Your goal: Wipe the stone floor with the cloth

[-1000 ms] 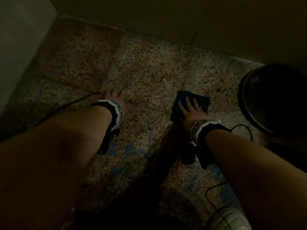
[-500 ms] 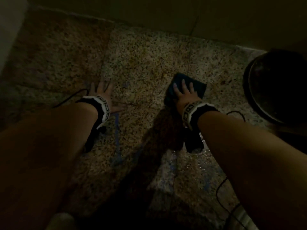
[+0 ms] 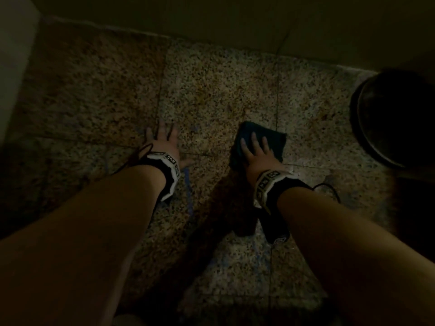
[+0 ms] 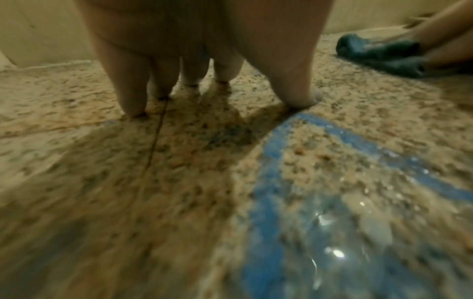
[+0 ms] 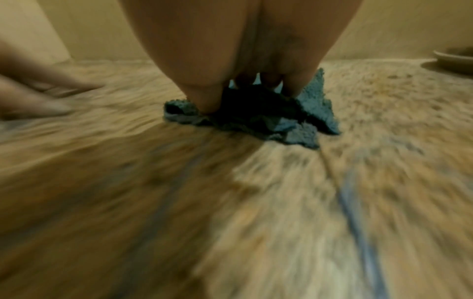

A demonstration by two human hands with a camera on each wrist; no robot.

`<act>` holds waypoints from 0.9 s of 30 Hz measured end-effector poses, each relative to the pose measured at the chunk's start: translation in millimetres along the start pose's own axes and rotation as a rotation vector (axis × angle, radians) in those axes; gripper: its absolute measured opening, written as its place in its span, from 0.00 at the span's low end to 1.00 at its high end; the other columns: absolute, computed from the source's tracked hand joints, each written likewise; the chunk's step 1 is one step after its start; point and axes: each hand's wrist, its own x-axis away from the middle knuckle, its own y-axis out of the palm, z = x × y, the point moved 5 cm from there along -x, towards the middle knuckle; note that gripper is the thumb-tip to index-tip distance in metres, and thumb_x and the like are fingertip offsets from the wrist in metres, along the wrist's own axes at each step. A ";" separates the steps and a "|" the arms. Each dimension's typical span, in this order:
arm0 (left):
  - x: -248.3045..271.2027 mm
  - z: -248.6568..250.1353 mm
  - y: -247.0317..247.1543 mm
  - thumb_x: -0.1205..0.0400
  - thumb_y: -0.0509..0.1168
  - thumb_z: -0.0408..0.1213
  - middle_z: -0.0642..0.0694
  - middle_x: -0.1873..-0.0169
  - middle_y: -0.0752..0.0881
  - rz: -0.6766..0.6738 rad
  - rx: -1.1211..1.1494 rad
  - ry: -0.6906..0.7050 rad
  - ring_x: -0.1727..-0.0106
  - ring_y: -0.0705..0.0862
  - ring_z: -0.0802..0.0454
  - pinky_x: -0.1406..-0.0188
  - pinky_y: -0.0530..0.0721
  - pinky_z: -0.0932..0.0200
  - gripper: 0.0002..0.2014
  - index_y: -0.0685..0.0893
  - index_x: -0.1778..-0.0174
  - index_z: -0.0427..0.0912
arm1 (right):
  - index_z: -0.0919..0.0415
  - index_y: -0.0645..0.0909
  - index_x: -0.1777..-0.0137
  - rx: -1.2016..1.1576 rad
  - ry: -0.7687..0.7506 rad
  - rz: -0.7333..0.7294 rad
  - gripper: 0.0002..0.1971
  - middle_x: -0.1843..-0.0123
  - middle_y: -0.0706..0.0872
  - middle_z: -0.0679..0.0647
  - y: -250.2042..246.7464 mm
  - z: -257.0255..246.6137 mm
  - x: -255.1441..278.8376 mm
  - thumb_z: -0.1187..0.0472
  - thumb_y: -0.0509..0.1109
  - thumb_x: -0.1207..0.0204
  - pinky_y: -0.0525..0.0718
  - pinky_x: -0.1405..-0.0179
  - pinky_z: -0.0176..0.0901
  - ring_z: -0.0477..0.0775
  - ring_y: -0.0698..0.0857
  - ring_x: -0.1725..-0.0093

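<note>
Granite floor (image 3: pixel 211 95) wet, blue-streaked. Right hand (image 3: pixel 256 151) flat, pressing teal cloth (image 3: pixel 277 140) down; left hand (image 3: pixel 162 142) splayed, bracing bare stone. Risks — braced palm slipping on wet patch; cloth bunching, smearing streaks.

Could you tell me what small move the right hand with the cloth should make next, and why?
Probably draw the cloth back toward the body. The right hand presses it flat on the stone floor, and blue streaks with wet glints lie nearer the person, apparently not yet wiped. The left hand is spread on the floor as a brace, so it can stay put.
</note>
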 end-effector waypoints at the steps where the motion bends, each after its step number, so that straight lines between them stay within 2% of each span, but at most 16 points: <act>1: -0.2 -2.3 1.3 0.29 0.49 0.77 0.43 0.19 0.31 0.009 0.003 0.020 0.18 0.43 0.33 0.23 0.63 0.39 0.53 0.30 0.18 0.52 | 0.42 0.29 0.18 -0.022 0.012 -0.015 0.46 0.19 0.23 0.47 2.2 -3.5 3.1 0.70 0.61 0.18 0.48 0.20 0.62 0.59 0.29 0.18; 3: -0.2 -6.9 3.0 0.29 0.48 0.78 0.44 0.18 0.32 0.014 -0.013 0.063 0.17 0.44 0.34 0.22 0.59 0.41 0.53 0.30 0.18 0.53 | 0.42 0.30 0.18 -0.045 0.032 -0.025 0.47 0.19 0.23 0.47 2.2 -6.1 6.2 0.71 0.62 0.19 0.48 0.21 0.63 0.58 0.29 0.18; 7: -2.4 -14.5 3.2 0.31 0.49 0.79 0.46 0.18 0.32 0.007 -0.051 0.106 0.17 0.44 0.37 0.20 0.51 0.42 0.55 0.30 0.19 0.53 | 0.41 0.31 0.18 -0.033 0.029 0.045 0.45 0.18 0.24 0.48 -0.4 -3.4 -1.2 0.70 0.60 0.18 0.46 0.19 0.57 0.58 0.29 0.18; 12: -0.1 -15.1 8.3 0.27 0.50 0.76 0.47 0.19 0.30 0.000 -0.034 0.106 0.17 0.40 0.38 0.20 0.51 0.43 0.53 0.29 0.19 0.50 | 0.40 0.33 0.18 -0.056 0.076 0.040 0.46 0.18 0.26 0.46 -16.9 -13.1 -17.9 0.74 0.60 0.19 0.54 0.20 0.62 0.59 0.32 0.17; 15: -2.3 -16.2 12.1 0.26 0.49 0.75 0.47 0.19 0.29 0.012 -0.015 0.107 0.17 0.38 0.39 0.19 0.46 0.45 0.54 0.30 0.18 0.46 | 0.42 0.32 0.18 -0.043 0.080 0.044 0.47 0.17 0.27 0.48 -35.3 -22.0 -27.1 0.73 0.61 0.20 0.51 0.19 0.62 0.61 0.32 0.17; 20: -5.5 -23.8 6.6 0.24 0.48 0.74 0.48 0.19 0.30 0.044 0.018 0.109 0.17 0.38 0.42 0.19 0.44 0.45 0.50 0.32 0.18 0.48 | 0.43 0.33 0.17 -0.007 0.083 0.068 0.43 0.17 0.28 0.48 -55.0 -24.7 -36.4 0.70 0.60 0.17 0.52 0.19 0.63 0.60 0.33 0.17; 24: -0.1 -41.7 9.3 0.24 0.46 0.74 0.44 0.19 0.31 0.103 0.007 0.032 0.18 0.34 0.39 0.19 0.40 0.41 0.50 0.32 0.18 0.46 | 0.44 0.32 0.17 0.021 0.083 0.080 0.45 0.17 0.27 0.49 -49.6 -31.2 -31.9 0.73 0.60 0.18 0.52 0.19 0.62 0.61 0.33 0.17; 27: 5.7 -57.3 25.4 0.26 0.43 0.76 0.42 0.18 0.33 0.117 0.038 -0.055 0.18 0.36 0.37 0.19 0.40 0.40 0.52 0.34 0.17 0.44 | 0.43 0.31 0.17 0.084 0.017 0.072 0.46 0.18 0.26 0.48 -29.6 -43.2 -22.6 0.75 0.58 0.19 0.51 0.20 0.62 0.60 0.31 0.18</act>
